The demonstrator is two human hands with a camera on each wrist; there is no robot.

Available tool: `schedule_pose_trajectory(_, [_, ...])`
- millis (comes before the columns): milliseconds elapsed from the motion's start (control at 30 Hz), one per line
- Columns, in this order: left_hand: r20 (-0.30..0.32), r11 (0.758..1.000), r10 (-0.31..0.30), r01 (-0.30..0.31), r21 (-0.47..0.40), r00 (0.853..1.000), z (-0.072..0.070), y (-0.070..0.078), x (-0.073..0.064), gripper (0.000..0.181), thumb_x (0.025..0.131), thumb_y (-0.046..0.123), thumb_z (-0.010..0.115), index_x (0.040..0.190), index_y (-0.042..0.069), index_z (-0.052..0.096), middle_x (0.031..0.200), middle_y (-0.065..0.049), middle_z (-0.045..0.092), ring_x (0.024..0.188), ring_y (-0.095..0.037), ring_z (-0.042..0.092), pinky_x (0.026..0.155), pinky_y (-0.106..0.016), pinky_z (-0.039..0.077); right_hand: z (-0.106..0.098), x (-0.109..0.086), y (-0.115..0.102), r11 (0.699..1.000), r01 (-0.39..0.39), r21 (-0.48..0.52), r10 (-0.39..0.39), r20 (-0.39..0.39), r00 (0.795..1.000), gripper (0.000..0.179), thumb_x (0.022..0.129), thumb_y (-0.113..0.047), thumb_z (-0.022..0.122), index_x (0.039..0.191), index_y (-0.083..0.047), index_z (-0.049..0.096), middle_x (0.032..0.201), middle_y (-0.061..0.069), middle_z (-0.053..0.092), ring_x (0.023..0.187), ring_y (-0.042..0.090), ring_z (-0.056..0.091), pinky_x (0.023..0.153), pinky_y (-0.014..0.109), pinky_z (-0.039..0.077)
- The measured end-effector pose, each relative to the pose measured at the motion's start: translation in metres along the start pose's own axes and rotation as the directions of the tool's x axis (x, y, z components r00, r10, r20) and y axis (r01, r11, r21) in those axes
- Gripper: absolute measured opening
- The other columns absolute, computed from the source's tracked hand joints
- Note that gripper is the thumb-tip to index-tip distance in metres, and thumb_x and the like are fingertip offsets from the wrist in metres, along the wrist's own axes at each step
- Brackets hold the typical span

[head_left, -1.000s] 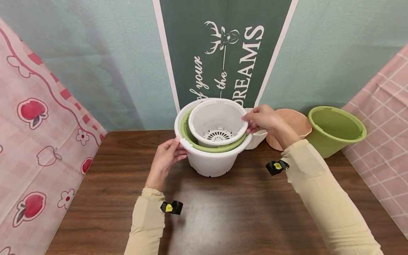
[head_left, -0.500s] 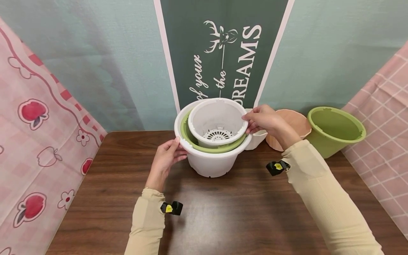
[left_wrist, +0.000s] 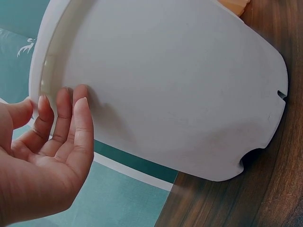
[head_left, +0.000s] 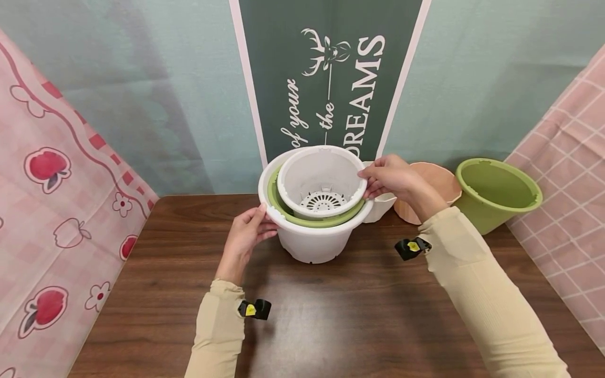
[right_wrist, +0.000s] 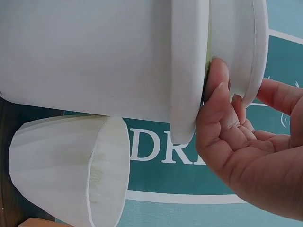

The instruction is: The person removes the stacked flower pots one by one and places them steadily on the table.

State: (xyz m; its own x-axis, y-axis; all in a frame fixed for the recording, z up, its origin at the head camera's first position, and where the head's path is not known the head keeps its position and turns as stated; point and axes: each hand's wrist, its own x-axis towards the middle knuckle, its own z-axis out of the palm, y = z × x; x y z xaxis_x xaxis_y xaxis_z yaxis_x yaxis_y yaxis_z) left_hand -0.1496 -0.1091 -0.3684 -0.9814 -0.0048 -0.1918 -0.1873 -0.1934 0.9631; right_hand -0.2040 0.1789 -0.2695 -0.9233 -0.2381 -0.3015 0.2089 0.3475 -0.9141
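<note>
Three plastic flower pots sit nested on the table in the head view. The outermost is a large white pot point(head_left: 314, 245), inside it is a green pot point(head_left: 326, 221), and the innermost is a smaller white pot point(head_left: 323, 170) with a slotted base. My left hand point(head_left: 244, 239) pinches the large pot's rim at its left, thumb on top and fingers below, as the left wrist view also shows. On the right, my right hand point(head_left: 393, 179) pinches the smaller white pot's rim, its lower fingers near the big rim. Most of the green pot is hidden.
Behind my right hand stands a white faceted pot point(right_wrist: 57, 165), partly hidden. Beside it are a peach-coloured faceted pot point(head_left: 437, 178) and another green pot point(head_left: 482, 212). A cloth backdrop point(head_left: 189, 105) hangs close behind the pots; the wooden table point(head_left: 326, 315) extends in front.
</note>
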Motion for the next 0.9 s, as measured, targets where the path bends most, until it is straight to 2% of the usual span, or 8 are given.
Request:
schedule_pose_trajectory(533, [-0.005,1.000,-0.008,0.008,-0.016,1.000,0.001,0.003,0.003,0.026,0.097,0.022,0.047,0.080,0.003,0.056,0.072,-0.004,0.062,0.069,-0.014,0.064,0.065,-0.028,0.055,-0.002,0.003,-0.004,1.000,0.014,0.010,-0.015,0.046,0.999,0.029,0.094,-0.008,0.046,0.108,0.018,0.044,0.064,0.007,0.063,0.055,0.014,0.063,0.057,0.027,0.054])
schedule_pose_trajectory(900, [0.002,1.000,-0.026,0.026,-0.008,1.000,-0.002,0.009,0.011,0.027,0.096,0.023,0.047,0.082,0.002,0.056,0.073,-0.004,0.062,0.070,-0.014,0.064,0.066,-0.028,0.055,-0.001,0.007,-0.013,0.999,-0.005,0.038,0.004,0.033,0.999,0.023,0.094,-0.007,0.046,0.102,0.015,0.043,0.064,0.010,0.062,0.055,0.018,0.063,0.056,0.029,0.054])
